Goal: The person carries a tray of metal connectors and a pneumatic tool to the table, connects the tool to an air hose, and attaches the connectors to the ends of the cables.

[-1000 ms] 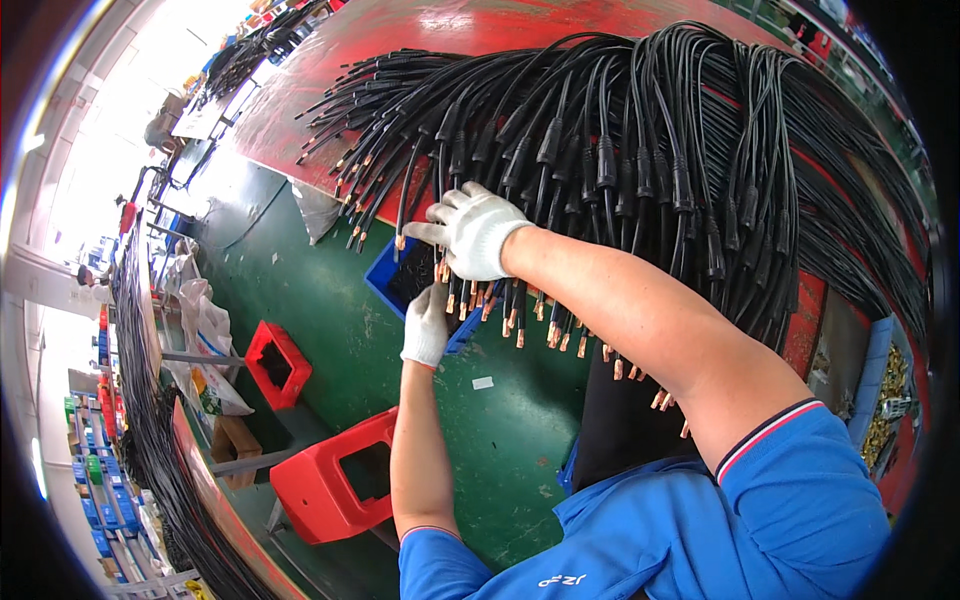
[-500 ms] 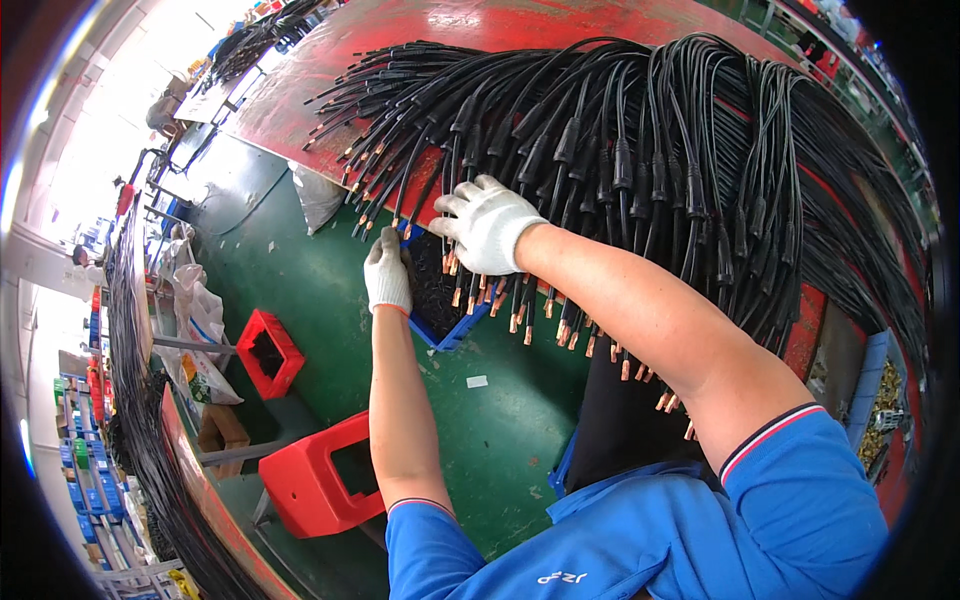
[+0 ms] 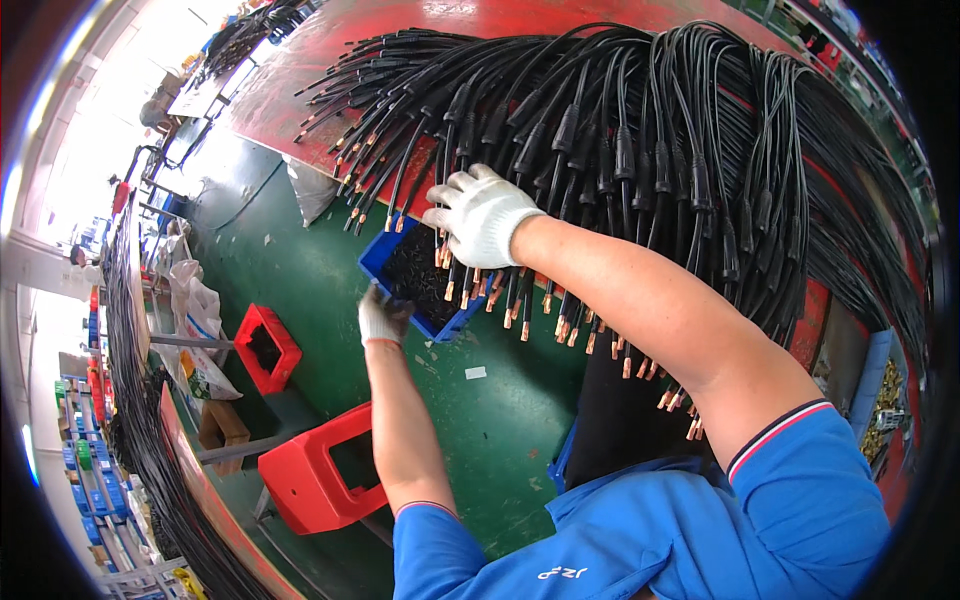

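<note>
A thick bunch of black cables [image 3: 640, 130] with moulded sleeves lies over the red table, their bare copper ends hanging past its near edge. My right hand [image 3: 485, 218], in a white knit glove, curls its fingers over cables at the bunch's left part; its palm side is hidden. My left hand [image 3: 384, 318], gloved too, is apart from the cables, beside a blue bin [image 3: 432, 328] that holds small black pieces. Motion blurs its fingers, so whether it holds anything cannot be made out.
The red table [image 3: 290, 100] spans the far side. On the green floor stand a red stool [image 3: 315, 480] and a red bin [image 3: 268, 350]. More black cables [image 3: 150, 440] hang at the left. A blue tray [image 3: 870, 385] of brass-coloured parts sits at the right.
My left hand has moved down and slightly left, away from the cable ends, and now blurs beside the blue bin. My right hand stays on the cables, nearly unmoved.
</note>
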### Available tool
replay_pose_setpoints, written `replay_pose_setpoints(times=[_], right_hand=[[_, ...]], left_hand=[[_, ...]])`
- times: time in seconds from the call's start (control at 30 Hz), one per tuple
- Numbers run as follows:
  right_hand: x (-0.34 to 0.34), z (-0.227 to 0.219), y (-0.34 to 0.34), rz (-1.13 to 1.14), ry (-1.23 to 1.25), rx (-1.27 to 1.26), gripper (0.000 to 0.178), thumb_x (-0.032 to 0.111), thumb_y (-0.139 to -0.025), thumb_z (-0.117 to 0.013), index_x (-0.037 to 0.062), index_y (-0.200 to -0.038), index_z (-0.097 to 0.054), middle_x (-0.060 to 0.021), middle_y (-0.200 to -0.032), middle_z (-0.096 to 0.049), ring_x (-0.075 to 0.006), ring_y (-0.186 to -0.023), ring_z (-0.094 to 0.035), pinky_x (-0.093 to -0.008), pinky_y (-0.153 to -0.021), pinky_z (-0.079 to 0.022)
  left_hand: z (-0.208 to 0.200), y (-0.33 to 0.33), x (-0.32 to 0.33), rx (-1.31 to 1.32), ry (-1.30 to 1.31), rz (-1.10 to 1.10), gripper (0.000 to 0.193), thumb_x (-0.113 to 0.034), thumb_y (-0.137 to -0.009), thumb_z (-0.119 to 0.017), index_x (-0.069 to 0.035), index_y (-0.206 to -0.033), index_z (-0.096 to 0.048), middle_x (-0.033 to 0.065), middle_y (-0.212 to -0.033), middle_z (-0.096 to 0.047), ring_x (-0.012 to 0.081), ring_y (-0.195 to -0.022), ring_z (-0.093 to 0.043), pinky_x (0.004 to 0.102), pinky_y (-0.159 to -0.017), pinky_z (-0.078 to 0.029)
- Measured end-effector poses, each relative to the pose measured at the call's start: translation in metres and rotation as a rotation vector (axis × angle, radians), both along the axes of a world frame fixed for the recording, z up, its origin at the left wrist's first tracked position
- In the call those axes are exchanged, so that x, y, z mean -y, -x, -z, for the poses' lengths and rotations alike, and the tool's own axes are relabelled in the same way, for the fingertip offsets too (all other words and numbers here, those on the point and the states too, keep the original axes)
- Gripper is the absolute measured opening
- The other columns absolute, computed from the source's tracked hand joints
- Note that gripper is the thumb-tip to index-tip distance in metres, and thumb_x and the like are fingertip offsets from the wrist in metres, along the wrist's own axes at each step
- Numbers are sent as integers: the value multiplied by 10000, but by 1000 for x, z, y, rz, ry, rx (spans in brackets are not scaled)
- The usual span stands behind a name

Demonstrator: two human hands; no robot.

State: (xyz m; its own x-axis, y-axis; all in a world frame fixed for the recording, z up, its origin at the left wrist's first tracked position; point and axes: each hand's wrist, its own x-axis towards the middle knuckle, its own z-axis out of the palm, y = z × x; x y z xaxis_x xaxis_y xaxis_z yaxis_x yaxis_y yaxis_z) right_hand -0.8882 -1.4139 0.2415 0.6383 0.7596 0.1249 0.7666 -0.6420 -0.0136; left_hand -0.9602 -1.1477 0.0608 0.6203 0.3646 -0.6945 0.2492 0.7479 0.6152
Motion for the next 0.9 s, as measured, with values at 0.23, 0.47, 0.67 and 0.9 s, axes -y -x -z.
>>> replay_pose_setpoints(times=[0.23,0.47,0.67,0.9], right_hand=[[-30,-21,14,-70,-27,-1,503,340,-944,-554,172,-1413,-625,-94,-1503,-554,-268,-1378,-515,-479,-1156,-350],[-30,-14,17,-54,-137,122,574,326,-912,-609,177,-1466,-584,-81,-1520,-545,-277,-1413,-490,-592,-1246,-205],[-34,-21,17,-115,-128,220,563,320,-889,-629,129,-1419,-621,-81,-1514,-548,-288,-1405,-496,-577,-1266,-189],[-43,-5,-11,-137,-303,38,483,347,-939,-584,200,-1396,-635,-109,-1470,-571,-304,-1296,-571,-476,-1131,-385]], left_hand=[[-117,-30,-55,378,-1373,32,381,-339,-1036,-601,-36,-1248,-690,93,-1023,-710,188,-780,-589,349,-650,-461],[-124,2,38,268,-937,329,356,-311,-1079,-548,12,-1097,-695,31,-894,-678,106,-782,-567,300,-730,-476],[-128,-2,41,180,-1112,387,460,-392,-1081,-545,30,-1105,-726,23,-882,-679,111,-754,-525,297,-718,-454],[-121,9,67,216,-1225,469,476,-387,-1079,-478,39,-1049,-688,227,-934,-713,370,-847,-662,432,-802,-495]])
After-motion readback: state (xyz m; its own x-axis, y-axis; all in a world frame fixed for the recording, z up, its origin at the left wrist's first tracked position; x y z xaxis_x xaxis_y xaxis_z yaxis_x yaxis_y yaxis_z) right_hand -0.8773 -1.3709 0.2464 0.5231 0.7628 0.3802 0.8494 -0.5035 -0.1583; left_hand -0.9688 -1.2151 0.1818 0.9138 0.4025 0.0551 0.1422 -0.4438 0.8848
